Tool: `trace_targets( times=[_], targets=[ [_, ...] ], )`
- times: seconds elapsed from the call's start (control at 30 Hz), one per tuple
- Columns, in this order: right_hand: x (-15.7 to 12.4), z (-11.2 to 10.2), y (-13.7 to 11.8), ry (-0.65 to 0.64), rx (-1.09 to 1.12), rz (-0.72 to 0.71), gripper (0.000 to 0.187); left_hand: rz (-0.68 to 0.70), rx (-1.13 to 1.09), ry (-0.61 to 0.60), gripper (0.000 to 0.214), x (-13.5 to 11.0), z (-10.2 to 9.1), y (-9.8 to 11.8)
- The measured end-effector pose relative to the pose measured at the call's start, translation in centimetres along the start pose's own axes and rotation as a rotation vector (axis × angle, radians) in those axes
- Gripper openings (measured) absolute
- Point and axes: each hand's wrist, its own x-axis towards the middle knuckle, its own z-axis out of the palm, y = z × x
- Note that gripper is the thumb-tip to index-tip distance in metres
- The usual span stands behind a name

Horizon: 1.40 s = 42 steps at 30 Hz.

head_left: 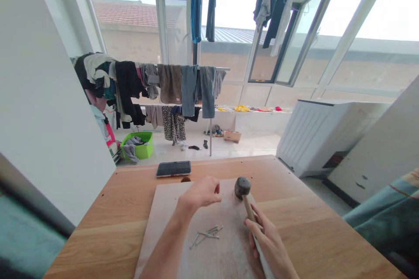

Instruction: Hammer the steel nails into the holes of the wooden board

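My right hand is wrapped round the pale handle of a hammer, whose dark head is low over the far right part of a light wooden board. Left of the hammer head, my left hand hovers over the board with its fingers curled. Whatever those fingers may hold is hidden. Several loose nails lie in a small heap on the board, between my forearms. The spot beneath the hammer head is hard to make out.
The board rests on a wooden table. A phone lies behind it, with a small dark round object nearby. Beyond stand a laundry rack, a green basket and a white cabinet. A white panel borders the left.
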Motion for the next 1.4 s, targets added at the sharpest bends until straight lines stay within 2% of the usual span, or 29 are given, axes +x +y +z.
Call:
trace_targets(
  times=[0.13,0.27,0.37,0.5,0.73,0.87,0.97,1.03,1.2,1.4],
  targets=[
    [-0.1,0.1,-0.5,-0.004,-0.006,-0.02,0.082,0.003,0.068,-0.088,0.012,-1.4,0.1,1.2],
    [0.0,0.1,-0.5,-0.006,-0.021,-0.027,0.082,0.014,0.229,-0.224,0.018,-2.5,1.9,2.2],
    [-0.1,0.1,-0.5,-0.008,-0.038,-0.027,0.079,0.02,0.274,-0.267,0.017,-2.7,3.4,2.6],
    [0.0,0.1,-0.4,0.0,-0.026,-0.037,0.078,0.032,0.286,-0.261,0.012,-2.4,3.8,2.6],
    [0.2,0.0,0.1,0.008,-0.005,-0.014,0.082,0.031,0.145,-0.172,0.012,-1.0,1.7,1.2],
    [0.2,-0.1,0.4,-0.006,-0.026,-0.02,0.077,0.078,0.181,-0.243,0.03,-0.7,2.4,1.4],
    [0.2,-0.2,0.8,0.0,-0.048,-0.052,0.072,0.124,0.203,-0.337,0.023,-0.5,3.3,1.9],
    [0.3,-0.2,0.9,0.006,-0.058,-0.048,0.071,0.132,0.193,-0.359,0.017,-0.3,3.5,2.1],
    [0.0,-0.1,0.0,0.015,-0.059,-0.032,0.075,0.113,0.146,-0.356,0.012,-0.2,3.4,2.0],
    [-0.1,0.1,-0.5,0.032,-0.047,-0.025,0.079,0.132,0.138,-0.28,0.011,-0.2,3.3,1.5]
  ],
)
